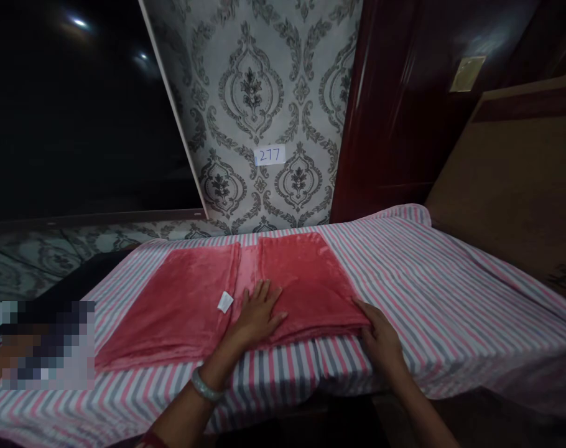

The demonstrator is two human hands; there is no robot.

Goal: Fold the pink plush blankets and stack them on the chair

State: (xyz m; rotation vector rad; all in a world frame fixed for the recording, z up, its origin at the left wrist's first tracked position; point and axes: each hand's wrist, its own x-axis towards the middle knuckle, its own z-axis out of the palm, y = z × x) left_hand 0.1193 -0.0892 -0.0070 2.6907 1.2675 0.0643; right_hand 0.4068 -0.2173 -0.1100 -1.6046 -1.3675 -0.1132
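Note:
A red plush blanket lies on a striped cloth, its left and right parts folded inward so that a strip of the layer below shows between them. My left hand, with a bangle on the wrist, rests flat with fingers spread over the inner edge of the right fold. At the near right corner, my right hand pinches the blanket's layers, thumb below and fingers on top. A small white label sticks out by the left fold's inner edge.
Pink, grey and white stripes mark the cloth covering the table. Behind stand a patterned wall with a paper numbered 277, a dark television screen and a dark red door. A cardboard box is at the right.

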